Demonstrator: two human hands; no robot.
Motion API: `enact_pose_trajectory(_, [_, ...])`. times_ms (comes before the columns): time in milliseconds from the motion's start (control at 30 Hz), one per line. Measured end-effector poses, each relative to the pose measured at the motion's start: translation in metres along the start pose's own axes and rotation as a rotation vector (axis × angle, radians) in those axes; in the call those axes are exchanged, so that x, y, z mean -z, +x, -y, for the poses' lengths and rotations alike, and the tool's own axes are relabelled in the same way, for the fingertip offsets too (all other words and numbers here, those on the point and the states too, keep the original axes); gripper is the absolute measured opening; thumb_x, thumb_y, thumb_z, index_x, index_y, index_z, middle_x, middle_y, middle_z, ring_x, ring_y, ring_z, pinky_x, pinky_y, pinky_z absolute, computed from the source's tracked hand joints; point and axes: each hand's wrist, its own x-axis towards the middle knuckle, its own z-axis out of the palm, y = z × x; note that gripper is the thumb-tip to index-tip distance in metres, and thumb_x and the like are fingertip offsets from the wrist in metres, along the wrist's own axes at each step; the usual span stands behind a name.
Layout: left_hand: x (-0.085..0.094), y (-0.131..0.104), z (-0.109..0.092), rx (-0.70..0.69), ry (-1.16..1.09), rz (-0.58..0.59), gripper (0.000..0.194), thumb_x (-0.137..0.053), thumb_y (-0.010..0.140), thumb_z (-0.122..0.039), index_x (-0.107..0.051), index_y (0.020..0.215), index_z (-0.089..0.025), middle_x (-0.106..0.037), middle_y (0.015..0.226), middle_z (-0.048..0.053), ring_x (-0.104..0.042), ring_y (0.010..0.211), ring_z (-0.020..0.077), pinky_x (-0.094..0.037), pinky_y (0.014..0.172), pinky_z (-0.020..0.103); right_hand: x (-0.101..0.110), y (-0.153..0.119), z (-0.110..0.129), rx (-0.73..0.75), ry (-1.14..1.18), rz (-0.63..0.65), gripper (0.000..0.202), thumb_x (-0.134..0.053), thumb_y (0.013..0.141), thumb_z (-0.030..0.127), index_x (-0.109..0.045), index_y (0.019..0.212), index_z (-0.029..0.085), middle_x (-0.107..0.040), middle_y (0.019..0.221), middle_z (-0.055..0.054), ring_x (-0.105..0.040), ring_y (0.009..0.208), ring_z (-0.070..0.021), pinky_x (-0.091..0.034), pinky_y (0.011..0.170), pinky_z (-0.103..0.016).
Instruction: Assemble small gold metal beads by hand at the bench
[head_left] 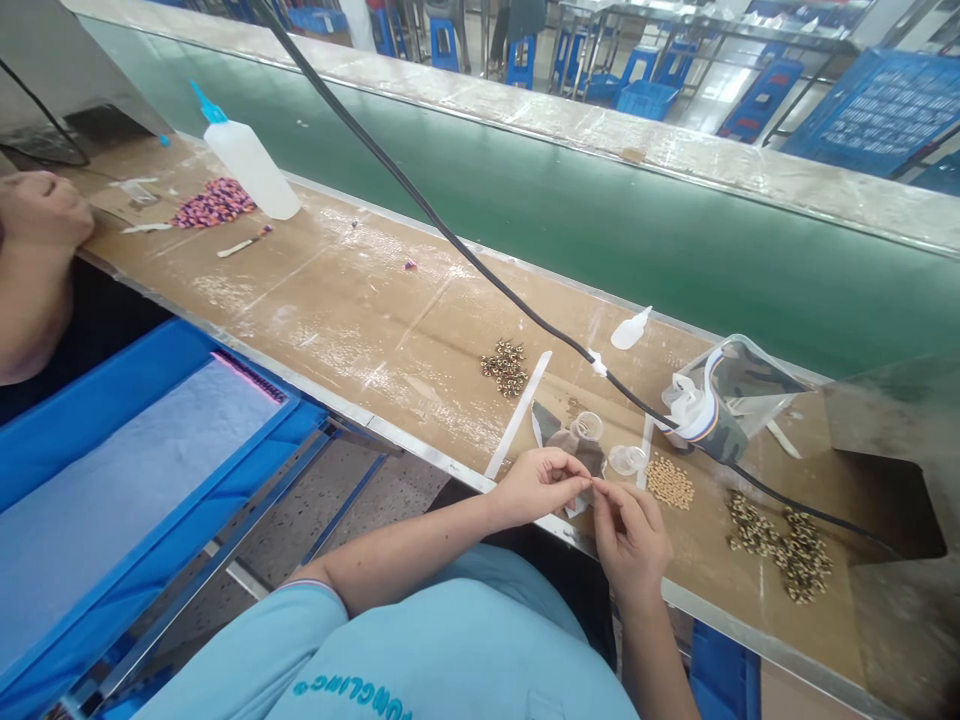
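Observation:
My left hand (544, 485) and my right hand (634, 525) meet fingertip to fingertip over the front edge of the bench. Both are closed in a pinch, and whatever lies between the fingertips is too small to make out. Just beyond them stand a small clear cup (588, 427) and a second clear round container (626, 460). Right of these lies a pile of small tan beads (670, 482). Farther right are heaps of small dark-and-gold pieces (802, 555). A smaller pile of similar brown-gold pieces (504, 368) sits to the left, past a white strip (521, 412).
A black cable (420, 200) crosses above the cardboard-covered bench. A clear bag (720, 400) and a small white bottle (631, 328) lie beyond my hands. Far left are a large squeeze bottle (255, 170), pink-purple pieces (214, 203) and another person's hand (49, 210). A green belt (525, 190) runs behind.

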Motion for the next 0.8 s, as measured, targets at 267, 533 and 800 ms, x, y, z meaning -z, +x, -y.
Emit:
enact_pose_trajectory(267, [-0.0011, -0.0008, -0.003, -0.018, 0.004, 0.01, 0.028, -0.07, 0.068, -0.037, -0.062, 0.075, -0.011, -0.052, 0.049, -0.005, -0.049, 0.043, 0.0052, -0.039, 0.041, 0.016, -0.0005, -0.0029, -0.0003, 0.021, 0.004, -0.029, 0.015, -0.059, 0.083, 0.018, -0.066, 0.095, 0.024, -0.066, 0.081, -0.001, -0.063, 0.069, -0.0113, -0.053, 0.066, -0.024])
enact_pose_trajectory(533, [-0.0004, -0.0008, -0.0024, -0.007, -0.022, 0.028, 0.03, -0.072, 0.066, -0.038, -0.063, 0.074, -0.011, -0.053, 0.05, -0.005, -0.05, 0.043, 0.0052, -0.039, 0.042, 0.016, 0.0023, -0.0001, 0.0048, -0.097, 0.054, -0.033, 0.008, -0.061, 0.082, 0.021, -0.067, 0.088, 0.021, -0.065, 0.079, -0.002, -0.055, 0.055, -0.0079, -0.049, 0.053, -0.022])
enact_pose_trajectory(800, [0.0063, 0.0022, -0.0089, 0.098, -0.093, 0.113, 0.036, -0.074, 0.065, -0.04, -0.064, 0.081, -0.009, -0.056, 0.046, -0.004, -0.048, 0.039, 0.0047, -0.038, 0.042, 0.017, 0.0012, 0.0013, 0.0044, -0.054, 0.055, -0.074, 0.009, -0.063, 0.081, 0.021, -0.07, 0.087, 0.022, -0.063, 0.079, -0.002, -0.059, 0.063, -0.0092, -0.05, 0.056, -0.022])
